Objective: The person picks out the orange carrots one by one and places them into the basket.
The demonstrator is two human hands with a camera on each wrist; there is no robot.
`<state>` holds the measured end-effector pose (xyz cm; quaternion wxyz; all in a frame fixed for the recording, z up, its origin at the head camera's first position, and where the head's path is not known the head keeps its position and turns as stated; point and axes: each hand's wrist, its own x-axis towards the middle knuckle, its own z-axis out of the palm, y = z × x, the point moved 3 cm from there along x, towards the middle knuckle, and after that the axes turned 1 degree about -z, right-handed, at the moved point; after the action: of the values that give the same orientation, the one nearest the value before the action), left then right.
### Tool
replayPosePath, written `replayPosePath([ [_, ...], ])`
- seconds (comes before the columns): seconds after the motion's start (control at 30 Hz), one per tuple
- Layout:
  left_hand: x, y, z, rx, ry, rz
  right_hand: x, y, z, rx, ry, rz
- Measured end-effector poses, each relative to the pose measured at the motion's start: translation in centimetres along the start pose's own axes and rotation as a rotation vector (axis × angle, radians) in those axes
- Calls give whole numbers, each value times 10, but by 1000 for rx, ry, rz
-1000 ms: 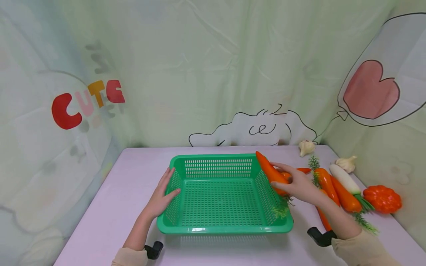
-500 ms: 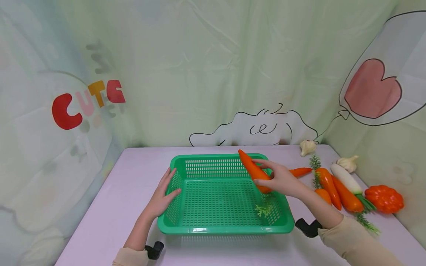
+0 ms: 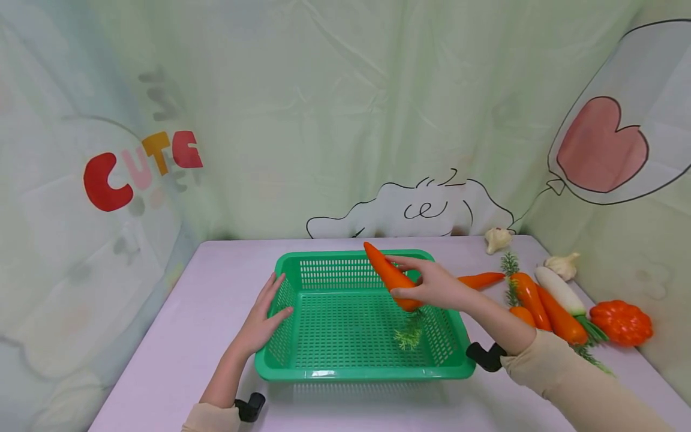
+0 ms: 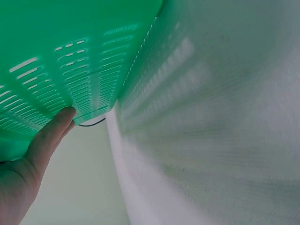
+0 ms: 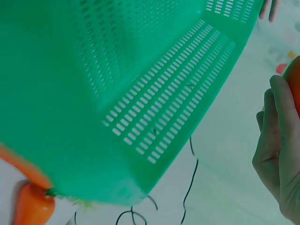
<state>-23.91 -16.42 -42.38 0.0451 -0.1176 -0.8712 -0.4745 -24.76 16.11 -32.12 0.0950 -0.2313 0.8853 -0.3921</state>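
Shifted leftward since the earlier frame: one orange tapering carrot (image 3: pixel 387 271) with feathery green leaves, held over the right half of one green perforated plastic basket (image 3: pixel 372 375). Right hand (image 3: pixel 434 285): nearer, gripping the carrot from its right; long axis slanting, tip far-left, leaves near-right. Left hand (image 3: pixel 261 324): fingers extended, resting at the basket's left rim. Surface: pale lilac desk (image 3: pixel 229 273); white radish (image 3: pixel 558 290) at right. Room: pale green printed curtain (image 3: pixel 302 126) behind.
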Motion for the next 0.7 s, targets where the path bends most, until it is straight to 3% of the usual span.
replayPosePath([
  [0.27, 1, -1, 1, -5, -8, -3, 14, -6, 17, -32, -1, -68],
  [0.43, 1, 1, -1, 4, -2, -2, 26, -7, 30, 14, -41, -52],
  [0.7, 1, -1, -2, 1, 3, 0, 46, -13, 49, -11, -108, -30],
])
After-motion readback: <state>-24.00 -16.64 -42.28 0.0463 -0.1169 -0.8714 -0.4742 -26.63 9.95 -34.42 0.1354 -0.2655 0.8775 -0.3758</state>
